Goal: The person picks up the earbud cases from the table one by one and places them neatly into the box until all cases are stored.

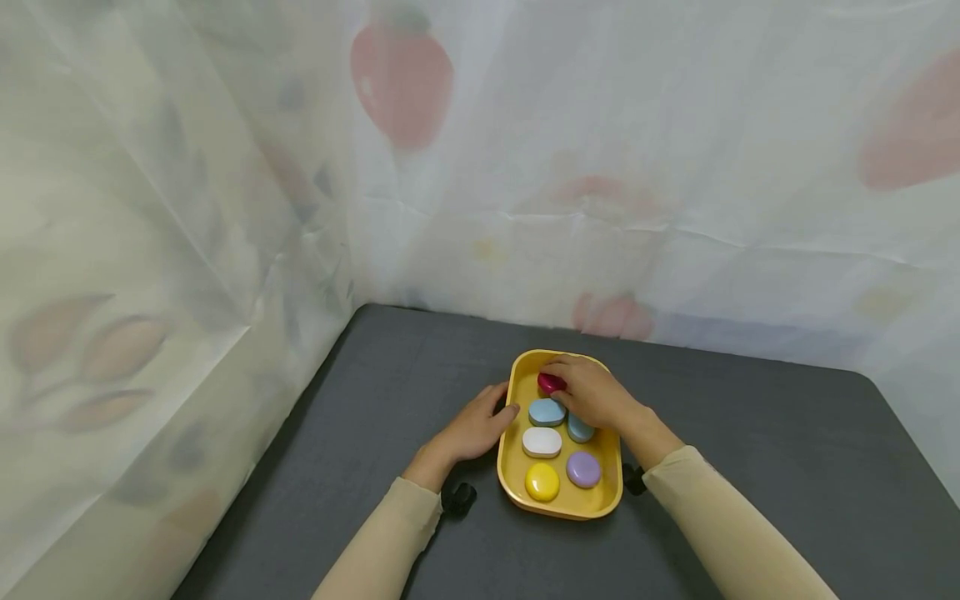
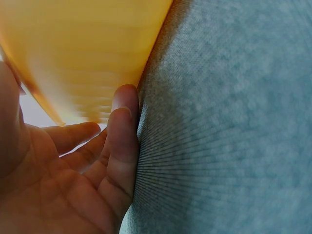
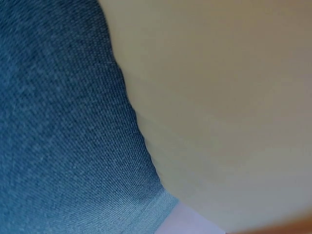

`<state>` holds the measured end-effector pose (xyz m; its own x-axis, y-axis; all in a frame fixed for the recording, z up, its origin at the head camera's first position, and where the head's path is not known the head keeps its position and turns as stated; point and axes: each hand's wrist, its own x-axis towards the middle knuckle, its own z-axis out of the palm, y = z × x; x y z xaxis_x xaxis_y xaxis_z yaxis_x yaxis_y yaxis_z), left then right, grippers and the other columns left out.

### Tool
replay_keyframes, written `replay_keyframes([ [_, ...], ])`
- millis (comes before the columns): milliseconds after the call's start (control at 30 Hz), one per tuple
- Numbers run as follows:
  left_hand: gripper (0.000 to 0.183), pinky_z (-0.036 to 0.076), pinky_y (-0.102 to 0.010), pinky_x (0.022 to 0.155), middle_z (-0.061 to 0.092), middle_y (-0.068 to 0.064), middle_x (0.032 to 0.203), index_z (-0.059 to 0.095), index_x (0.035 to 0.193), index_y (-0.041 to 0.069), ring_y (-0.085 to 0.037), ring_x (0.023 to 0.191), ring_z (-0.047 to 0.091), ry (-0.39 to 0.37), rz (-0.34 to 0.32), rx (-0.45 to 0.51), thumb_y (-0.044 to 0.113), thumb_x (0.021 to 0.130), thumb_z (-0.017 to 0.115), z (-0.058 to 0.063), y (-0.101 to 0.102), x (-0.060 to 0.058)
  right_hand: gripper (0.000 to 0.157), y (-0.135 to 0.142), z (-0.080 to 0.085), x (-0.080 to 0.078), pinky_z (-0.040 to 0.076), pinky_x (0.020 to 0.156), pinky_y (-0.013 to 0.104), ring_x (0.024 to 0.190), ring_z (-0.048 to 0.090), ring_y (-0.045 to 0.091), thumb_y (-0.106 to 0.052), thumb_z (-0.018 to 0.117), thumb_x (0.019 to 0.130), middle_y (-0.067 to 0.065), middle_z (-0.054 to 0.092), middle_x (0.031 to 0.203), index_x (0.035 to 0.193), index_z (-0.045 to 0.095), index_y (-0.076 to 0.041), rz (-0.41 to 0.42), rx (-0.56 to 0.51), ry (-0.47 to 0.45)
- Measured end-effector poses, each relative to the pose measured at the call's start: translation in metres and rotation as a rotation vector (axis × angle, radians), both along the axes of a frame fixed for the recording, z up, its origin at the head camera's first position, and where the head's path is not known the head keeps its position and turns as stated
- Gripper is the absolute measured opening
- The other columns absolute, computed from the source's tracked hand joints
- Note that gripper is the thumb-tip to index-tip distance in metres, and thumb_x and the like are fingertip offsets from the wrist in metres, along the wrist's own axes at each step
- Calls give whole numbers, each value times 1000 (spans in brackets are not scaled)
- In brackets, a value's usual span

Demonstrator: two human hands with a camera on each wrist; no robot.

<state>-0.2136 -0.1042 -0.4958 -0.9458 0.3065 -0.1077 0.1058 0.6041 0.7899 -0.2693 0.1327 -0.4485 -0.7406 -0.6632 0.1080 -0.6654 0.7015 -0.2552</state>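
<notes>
A yellow rounded tray (image 1: 607,458) stands on the dark table with several smooth, glossy pebble-shaped pieces in it. My left hand (image 1: 471,427) holds the tray's left side, thumb at the rim. In the left wrist view its fingers (image 2: 122,136) lie along the outer wall. Over the tray's far end, my right hand (image 1: 591,392) pinches a dark red piece (image 1: 551,383) between thumb and fingers. Beneath and beside that hand lie two light blue pieces, one (image 1: 546,412) plainly seen, the other (image 1: 580,428) partly covered. The right wrist view shows mostly sleeve; the hand is hidden there.
Nearer in the tray lie a white oval piece (image 1: 542,442), a purple round piece (image 1: 583,470) and a yellow round piece (image 1: 542,482). The grey table (image 1: 765,442) extends to both sides. Pale printed curtains (image 1: 675,167) hang behind and at the left.
</notes>
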Motion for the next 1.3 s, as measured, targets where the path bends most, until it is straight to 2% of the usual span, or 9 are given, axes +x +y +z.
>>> replay_keyframes([
  [733, 60, 40, -49, 118, 50, -8, 152, 37, 162, 15, -26, 137, 51, 1, -5, 15, 43, 109, 44, 1, -1, 1, 42, -9, -7, -1, 47, 112, 50, 128, 62, 32, -23, 71, 100, 13, 66, 138, 138, 65, -6, -12, -13, -55],
  [933, 60, 38, -50, 119, 49, -7, 154, 36, 162, 15, -26, 141, 49, -4, -5, 16, 43, 109, 43, 1, -1, 2, 40, -10, -8, 0, 47, 112, 51, 129, 61, 34, -23, 67, 102, 15, 65, 139, 138, 66, -4, -15, -11, -87],
  [1300, 59, 39, -50, 119, 49, -8, 154, 36, 162, 15, -27, 140, 50, 1, -12, 23, 41, 110, 43, 1, -1, 2, 35, -12, -9, 3, 49, 109, 50, 126, 62, 35, -18, 63, 105, 19, 63, 139, 136, 67, -3, -10, 15, -72],
])
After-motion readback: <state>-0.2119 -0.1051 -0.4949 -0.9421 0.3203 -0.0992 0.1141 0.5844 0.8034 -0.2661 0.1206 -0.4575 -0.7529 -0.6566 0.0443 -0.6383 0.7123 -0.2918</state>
